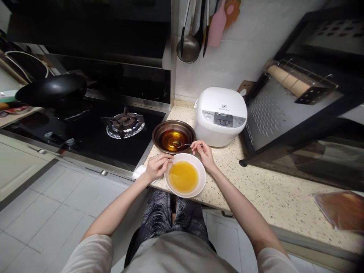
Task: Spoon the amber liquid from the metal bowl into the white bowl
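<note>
A white bowl [199,185] of yellow liquid sits at the counter's front edge. My left hand [156,167] grips its left rim, fingers curled. Behind it stands a metal bowl [159,131] holding dark amber liquid. My right hand [203,151] pinches the handle of a metal spoon [179,144], whose head dips into the amber liquid. Both bowls stand upright and close together.
A white rice cooker [220,115] stands right behind the bowls. A black gas hob [123,125] with a dark pan [51,89] lies to the left. A black rack [298,94] fills the right. Utensils [189,45] hang on the wall. A white cloth [138,172] lies by the hob.
</note>
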Motion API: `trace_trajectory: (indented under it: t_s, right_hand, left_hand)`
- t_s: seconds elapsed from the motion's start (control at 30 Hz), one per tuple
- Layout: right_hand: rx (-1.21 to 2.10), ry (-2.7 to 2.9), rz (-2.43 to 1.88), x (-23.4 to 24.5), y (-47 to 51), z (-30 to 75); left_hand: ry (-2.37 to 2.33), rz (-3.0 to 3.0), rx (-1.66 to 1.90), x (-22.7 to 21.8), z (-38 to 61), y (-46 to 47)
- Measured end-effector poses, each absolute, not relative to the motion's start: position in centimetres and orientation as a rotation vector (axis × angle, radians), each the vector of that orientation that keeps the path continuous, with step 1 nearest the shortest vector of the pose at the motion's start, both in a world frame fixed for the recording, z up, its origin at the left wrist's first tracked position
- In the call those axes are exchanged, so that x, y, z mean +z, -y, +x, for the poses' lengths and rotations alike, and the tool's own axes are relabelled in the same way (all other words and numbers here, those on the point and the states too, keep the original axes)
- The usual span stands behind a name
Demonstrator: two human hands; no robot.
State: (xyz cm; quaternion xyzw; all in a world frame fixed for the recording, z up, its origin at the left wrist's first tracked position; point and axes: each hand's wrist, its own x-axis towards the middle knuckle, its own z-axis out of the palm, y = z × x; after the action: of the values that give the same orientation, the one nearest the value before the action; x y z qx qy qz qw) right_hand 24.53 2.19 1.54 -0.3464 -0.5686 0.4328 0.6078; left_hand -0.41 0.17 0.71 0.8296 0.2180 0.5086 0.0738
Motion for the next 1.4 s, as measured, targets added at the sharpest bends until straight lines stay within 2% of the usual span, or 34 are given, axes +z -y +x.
trace_trajectory:
  t_s: [0.67, 1.4]
  right_hand:
    - [1.122, 1.190, -0.733, 0.8, -2.0, 24.6]
    - [1.032, 1.149, -0.670, 5.1, 0.7, 26.7]
  left_hand:
    - [-0.658, 2.517, 1.519, 0.9, -0.4, -0.2]
    - [-0.679, 2.514, 1.504, 1.0, -0.5, -0.1]
